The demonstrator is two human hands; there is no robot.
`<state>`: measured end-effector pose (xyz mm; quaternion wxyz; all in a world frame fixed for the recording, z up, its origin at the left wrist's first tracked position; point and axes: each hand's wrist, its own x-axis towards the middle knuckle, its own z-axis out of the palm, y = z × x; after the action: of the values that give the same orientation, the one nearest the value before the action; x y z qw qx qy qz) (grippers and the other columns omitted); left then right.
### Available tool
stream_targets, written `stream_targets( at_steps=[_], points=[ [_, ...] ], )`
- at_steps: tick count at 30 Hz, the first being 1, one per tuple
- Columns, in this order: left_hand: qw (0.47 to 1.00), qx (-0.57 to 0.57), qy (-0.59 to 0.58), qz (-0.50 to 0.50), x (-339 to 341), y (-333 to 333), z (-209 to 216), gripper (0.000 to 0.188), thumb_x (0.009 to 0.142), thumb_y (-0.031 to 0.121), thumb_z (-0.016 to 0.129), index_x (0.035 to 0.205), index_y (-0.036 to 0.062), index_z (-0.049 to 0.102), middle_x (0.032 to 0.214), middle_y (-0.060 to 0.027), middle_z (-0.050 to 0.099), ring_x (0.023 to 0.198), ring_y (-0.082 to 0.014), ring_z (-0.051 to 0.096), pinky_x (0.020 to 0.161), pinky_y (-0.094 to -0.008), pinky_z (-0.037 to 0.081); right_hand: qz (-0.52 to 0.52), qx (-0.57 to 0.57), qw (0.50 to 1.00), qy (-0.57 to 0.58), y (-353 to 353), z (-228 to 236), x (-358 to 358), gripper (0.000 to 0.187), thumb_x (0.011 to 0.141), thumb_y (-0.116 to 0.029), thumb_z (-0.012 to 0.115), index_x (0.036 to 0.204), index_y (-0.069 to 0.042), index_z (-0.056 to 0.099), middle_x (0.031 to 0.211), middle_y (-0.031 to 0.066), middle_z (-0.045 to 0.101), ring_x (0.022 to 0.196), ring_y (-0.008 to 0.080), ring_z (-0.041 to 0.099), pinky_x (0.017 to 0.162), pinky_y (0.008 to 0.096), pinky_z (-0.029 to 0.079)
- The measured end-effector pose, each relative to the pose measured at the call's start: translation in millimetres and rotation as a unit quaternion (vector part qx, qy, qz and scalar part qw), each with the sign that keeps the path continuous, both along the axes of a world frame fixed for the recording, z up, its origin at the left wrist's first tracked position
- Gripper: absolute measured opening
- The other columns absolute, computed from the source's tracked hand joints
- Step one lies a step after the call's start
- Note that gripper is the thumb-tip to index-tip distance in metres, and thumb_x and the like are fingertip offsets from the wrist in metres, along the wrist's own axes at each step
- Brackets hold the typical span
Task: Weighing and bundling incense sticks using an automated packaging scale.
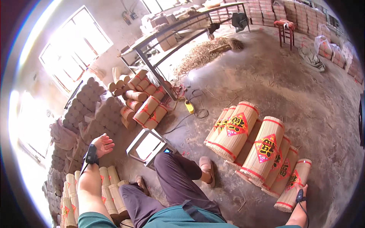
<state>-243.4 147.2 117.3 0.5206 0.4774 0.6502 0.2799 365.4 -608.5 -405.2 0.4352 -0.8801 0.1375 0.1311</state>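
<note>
Left hand: your left hand (102, 145) is open, fingers spread, holding nothing, left of the scale (147, 146).
Right hand: your right hand (302, 190) grips the stick bundle (293, 185), right of the scale.
Advice: keep the bundle level, hold it firmly.

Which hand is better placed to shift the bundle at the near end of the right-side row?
Right. The right hand already grips that bundle, while the left hand is open, out by the left stacks.

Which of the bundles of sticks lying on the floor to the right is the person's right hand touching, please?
The right hand rests on the outermost bundle, farthest right and closest to the person; the other bundles lie beyond it, untouched.
</note>
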Motion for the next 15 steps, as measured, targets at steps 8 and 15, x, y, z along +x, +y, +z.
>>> stream_targets(
  at_steps=[8,15],
  points=[
    [1.000,-0.008,0.011,-0.019,20,-10,13,0.023,0.091,0.037,0.060,0.096,0.0138,0.057,0.102,-0.0080,0.062,0.092,-0.0288,0.062,0.081,-0.0451,0.048,0.147,0.033,0.988,-0.040,-59,-66,6,0.052,0.075,-0.015,0.072,0.119,0.002,0.049,0.102,0.0150,0.062,0.093,0.0261,0.059,0.084,0.0377,0.047],
    [0.998,-0.052,0.003,-0.041,-30,24,-19,0.028,0.090,0.044,0.060,0.100,0.0190,0.055,0.097,-0.0011,0.062,0.087,-0.0234,0.062,0.077,-0.0415,0.048,0.022,-0.064,0.997,-0.030,-36,22,37,0.057,0.071,-0.020,0.070,0.117,0.008,0.052,0.107,0.0256,0.064,0.095,0.0350,0.064,0.081,0.0393,0.051]
  ],
)
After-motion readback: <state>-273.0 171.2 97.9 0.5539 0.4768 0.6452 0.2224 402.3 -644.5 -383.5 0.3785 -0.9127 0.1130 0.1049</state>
